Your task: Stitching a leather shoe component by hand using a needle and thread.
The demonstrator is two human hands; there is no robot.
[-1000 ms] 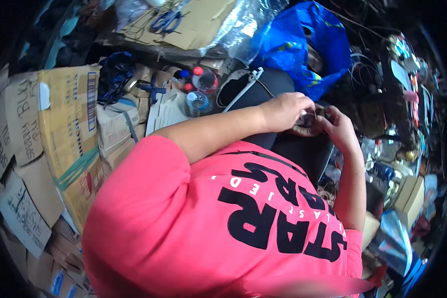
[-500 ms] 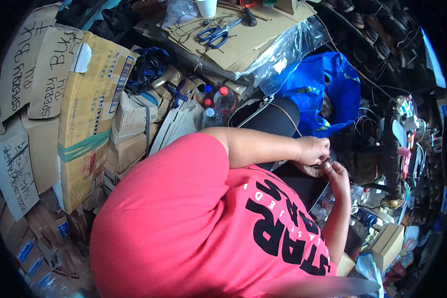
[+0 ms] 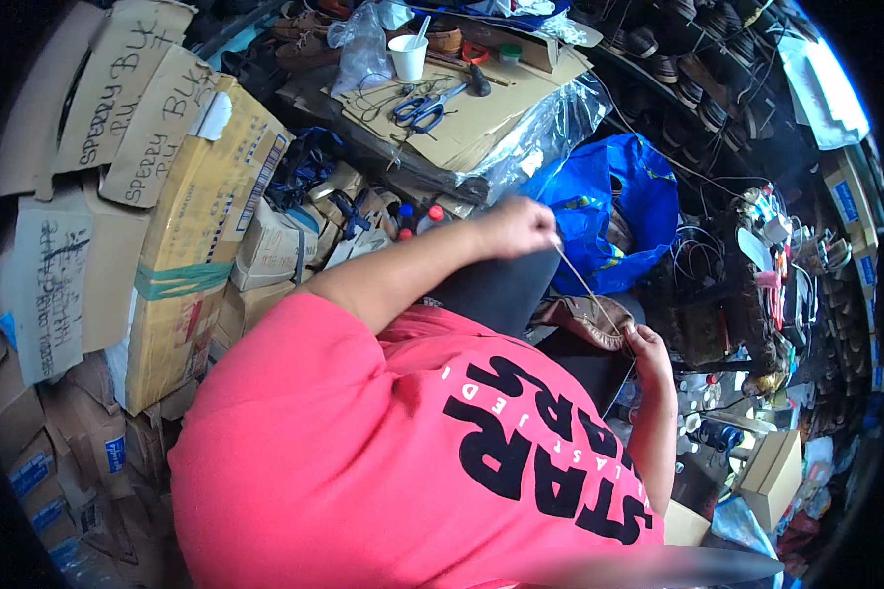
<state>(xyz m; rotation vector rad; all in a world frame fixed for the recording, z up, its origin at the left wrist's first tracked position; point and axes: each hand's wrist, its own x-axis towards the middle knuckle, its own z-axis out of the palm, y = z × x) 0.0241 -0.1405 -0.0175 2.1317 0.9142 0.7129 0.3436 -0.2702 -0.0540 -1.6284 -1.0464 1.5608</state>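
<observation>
My left hand (image 3: 521, 228) is raised over my dark-clad thigh with its fingers closed on a pale cord (image 3: 585, 285). The cord runs taut and slanting down to a brown leather shoe (image 3: 581, 320) with a puckered, pale edge. This shoe rests on my lap. My right hand (image 3: 648, 351) pinches the shoe's right end between thumb and fingers, where the cord reaches it. Any needle or tool in either hand is too small to make out.
A large blue bag (image 3: 638, 211) stands just beyond my knees. Blue-handled scissors (image 3: 424, 110) and a white cup (image 3: 408, 61) are on a cardboard-topped table. Cardboard boxes (image 3: 206, 245) stack up at left; shelved shoes (image 3: 678, 69) line the far right.
My left hand has moved up and left, away from the shoe, drawing the cord out straight. The right hand stays at the shoe. The whole view has shifted slightly.
</observation>
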